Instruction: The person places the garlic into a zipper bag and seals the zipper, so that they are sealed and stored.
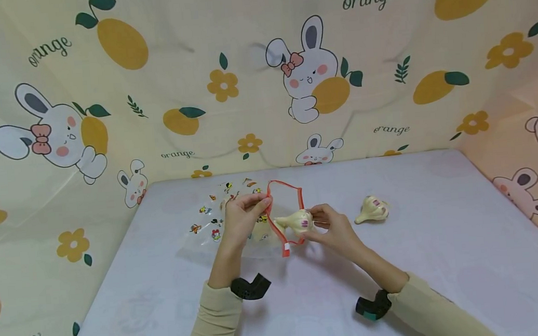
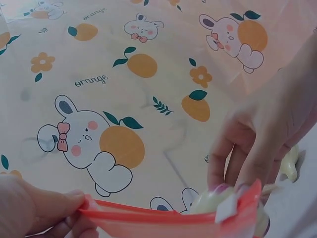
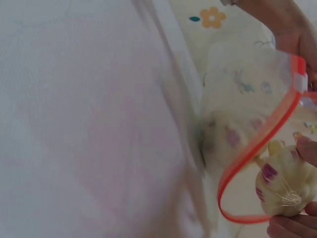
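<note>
A clear zip bag [image 1: 227,244] with small cartoon prints lies on the table, its red-edged mouth [image 1: 301,199] held open and raised. My left hand [image 1: 242,219] pinches the red rim on the left side. At the mouth, my right hand [image 1: 336,231] grips a garlic bulb [image 1: 301,221] by its root end, with the stem pointing into the opening. Purple patches and pale roots show on that bulb [image 3: 285,181] in the right wrist view. Through the plastic there, another garlic bulb [image 3: 228,139] shows inside the bag. A white slider [image 1: 287,246] sits at the rim's near corner.
One more garlic bulb [image 1: 373,209] lies on the white table [image 1: 444,260], right of my right hand. Behind the table hangs a cloth [image 1: 250,29] printed with rabbits and oranges. Black wrist devices [image 1: 251,287] are strapped at both sleeves.
</note>
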Motion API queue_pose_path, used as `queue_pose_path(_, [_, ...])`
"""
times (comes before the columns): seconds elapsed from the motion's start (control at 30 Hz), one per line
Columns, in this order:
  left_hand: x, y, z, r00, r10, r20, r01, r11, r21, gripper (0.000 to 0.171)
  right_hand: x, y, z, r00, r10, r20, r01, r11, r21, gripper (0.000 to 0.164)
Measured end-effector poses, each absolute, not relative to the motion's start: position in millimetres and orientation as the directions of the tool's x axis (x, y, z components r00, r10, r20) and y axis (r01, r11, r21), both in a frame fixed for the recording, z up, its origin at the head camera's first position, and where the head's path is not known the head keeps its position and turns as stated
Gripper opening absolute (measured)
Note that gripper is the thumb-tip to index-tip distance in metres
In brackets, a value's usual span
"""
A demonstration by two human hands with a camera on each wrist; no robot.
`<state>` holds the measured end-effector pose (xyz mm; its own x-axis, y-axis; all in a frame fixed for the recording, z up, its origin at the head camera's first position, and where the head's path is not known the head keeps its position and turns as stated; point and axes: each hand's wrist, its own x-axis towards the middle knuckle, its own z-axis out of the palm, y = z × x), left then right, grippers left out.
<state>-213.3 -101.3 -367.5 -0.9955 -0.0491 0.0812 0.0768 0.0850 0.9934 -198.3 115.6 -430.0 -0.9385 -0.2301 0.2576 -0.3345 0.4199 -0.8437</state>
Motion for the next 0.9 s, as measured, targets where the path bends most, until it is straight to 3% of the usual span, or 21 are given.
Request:
queue_pose_path(0.47, [-213.1,-101.8,-366.8,-0.996,-0.032,0.084,0.081,0.085,0.993,0.020,-204.0,88.6,-428.2,-0.922,-0.221,0.317,-0.386,0.485,-0.785,0.050])
queue_pose_path(0.73, [-213.3,-102.1,-367.2,-0.995,-0.034,0.090,0.087,0.091,0.992,0.019,-207.3,77.1,-424.2,-0.920,-0.188,0.344,-0.392,0.452,-0.801,0.031])
queue_pose_path(0.9, [-213.0,-102.1,-367.2,-0.995,-0.028,0.092,0.088,0.105,0.991,0.020,-210.6,72.3,-424.7,-0.901,-0.217,0.376,-0.433,0.516,-0.739,0.031])
